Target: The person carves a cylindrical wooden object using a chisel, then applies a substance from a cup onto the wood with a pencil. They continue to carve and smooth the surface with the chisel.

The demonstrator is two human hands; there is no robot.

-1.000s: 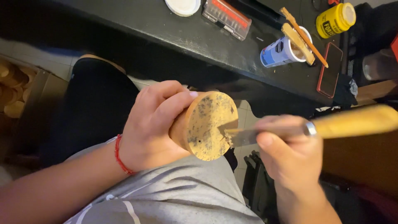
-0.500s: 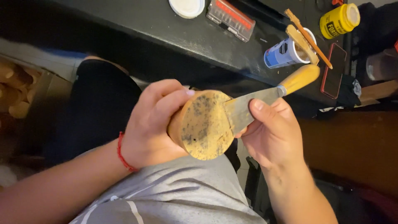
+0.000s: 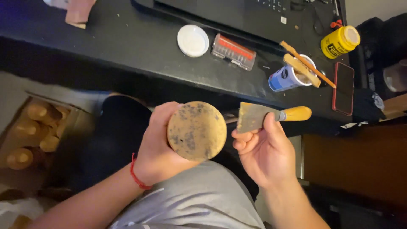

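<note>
Head view: left hand [image 3: 159,146] clamped round wooden cylinder [image 3: 196,130], speckled flat end up, over lap. Right hand [image 3: 265,150] pinches putty knife [image 3: 271,116] just beside it, blade not touching. Black desk [image 3: 127,46] w/ yellow jar [image 3: 340,41] behind.

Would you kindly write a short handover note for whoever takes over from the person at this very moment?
Left hand: grips the round wooden piece from the side, its flat speckled end face turned up to the camera.
Right hand: holds the putty knife by the neck; the blade is beside the piece, not touching.
On the dark desk: white lid, open cup with sticks, yellow jar, phone.
Done: the face shows a patchy dark-spotted coat.
Left: it looks uneven, so probably more smoothing; hard to judge.
</note>
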